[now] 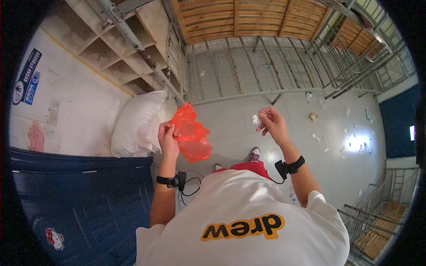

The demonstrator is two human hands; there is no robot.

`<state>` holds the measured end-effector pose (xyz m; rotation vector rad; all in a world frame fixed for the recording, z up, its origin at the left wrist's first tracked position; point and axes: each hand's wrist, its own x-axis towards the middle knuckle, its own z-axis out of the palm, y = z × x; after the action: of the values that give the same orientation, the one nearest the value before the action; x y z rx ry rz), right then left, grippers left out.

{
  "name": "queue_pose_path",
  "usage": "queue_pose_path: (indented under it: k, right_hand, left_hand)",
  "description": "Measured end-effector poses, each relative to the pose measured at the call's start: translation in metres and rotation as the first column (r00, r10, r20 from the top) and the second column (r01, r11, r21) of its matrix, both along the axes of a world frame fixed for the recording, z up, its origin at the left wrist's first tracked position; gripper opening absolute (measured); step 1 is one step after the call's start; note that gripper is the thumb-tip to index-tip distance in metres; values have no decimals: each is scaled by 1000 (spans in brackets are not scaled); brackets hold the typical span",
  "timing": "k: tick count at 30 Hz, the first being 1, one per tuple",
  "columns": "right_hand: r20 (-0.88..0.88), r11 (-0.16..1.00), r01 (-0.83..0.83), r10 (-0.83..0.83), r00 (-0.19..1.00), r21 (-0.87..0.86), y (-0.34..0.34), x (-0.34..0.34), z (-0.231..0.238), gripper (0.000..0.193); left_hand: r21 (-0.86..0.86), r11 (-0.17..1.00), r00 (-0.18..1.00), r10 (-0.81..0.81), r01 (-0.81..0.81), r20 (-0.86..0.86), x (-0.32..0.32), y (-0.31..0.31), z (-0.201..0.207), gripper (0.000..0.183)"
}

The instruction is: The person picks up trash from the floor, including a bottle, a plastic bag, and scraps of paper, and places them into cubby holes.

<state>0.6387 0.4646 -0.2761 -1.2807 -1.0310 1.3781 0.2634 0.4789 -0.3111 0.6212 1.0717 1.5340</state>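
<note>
A thin orange-red plastic bag (191, 138) hangs crumpled from my left hand (168, 138), pinched by its edge between thumb and fingers. Off to the right, my right hand (273, 123) is raised above the floor. Between its thumb and forefinger is a small crumpled piece of clear plastic (256, 119). The two hands are well apart, with the bag to the left of the gap. Both wrists wear black straps with small devices on them.
A stuffed white sack (140, 123) leans at left below cubby shelves (106, 53). A dark blue door (84, 208) is at lower left. Metal bunk frames with wooden slats (257, 20) stand ahead. Litter, including a yellowish wrapper (313, 116), lies on the grey tiles (301, 150).
</note>
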Motion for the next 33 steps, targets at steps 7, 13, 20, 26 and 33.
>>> queue_pose_path:
  k: [7,13,20,26,33]
  right_hand:
    - [-4,999,-34,35,999,16,63,-56,14,22]
    - [21,937,90,-103,994,338,170,-76,75,18]
    - [103,629,76,-243,964,774,285,-110,181,11]
    - [-24,558,84,-114,993,826,310,-169,239,3]
    - [418,584,-288,-97,903,759,308,-251,227,23]
  left_hand:
    - [-10,1000,995,3,-4,-105,-29,14,-22,10]
    - [-118,992,996,38,-47,-78,-58,48,-51,9]
    - [30,993,950,115,-111,-289,-107,120,-45,7]
    - [20,984,968,177,-176,-176,-132,157,-31,6]
    - [-5,1000,943,24,-27,-332,-172,219,-7,5]
